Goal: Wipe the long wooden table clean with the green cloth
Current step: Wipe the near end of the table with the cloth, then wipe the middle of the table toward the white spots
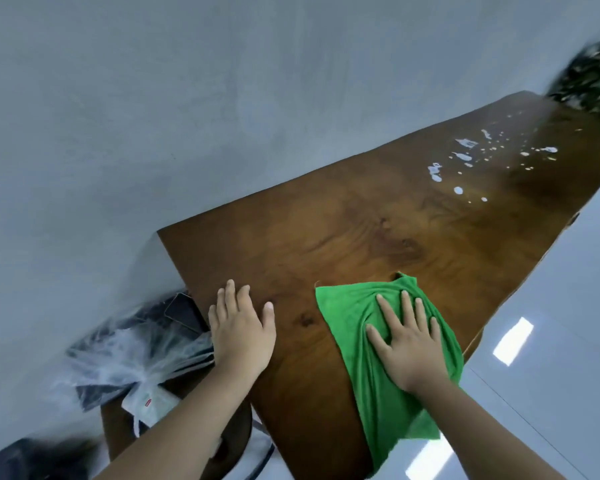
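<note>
The long wooden table [343, 230] runs from the near bottom toward the upper right. A green cloth [347, 313] lies spread on its near end, one corner hanging over the near edge. My right hand [409, 344] presses flat on the cloth with fingers spread. My left hand [241, 327] rests flat on bare wood at the table's left edge, holding nothing. White splashes and droplets [465, 157] are scattered over the far part of the table.
A clear plastic bag with dark items [136, 351] sits on a lower wooden stool left of the table. A grey wall [153, 116] borders the table's far side. A dark leafy plant [593, 81] stands at the far end. Glossy floor [551, 323] lies right.
</note>
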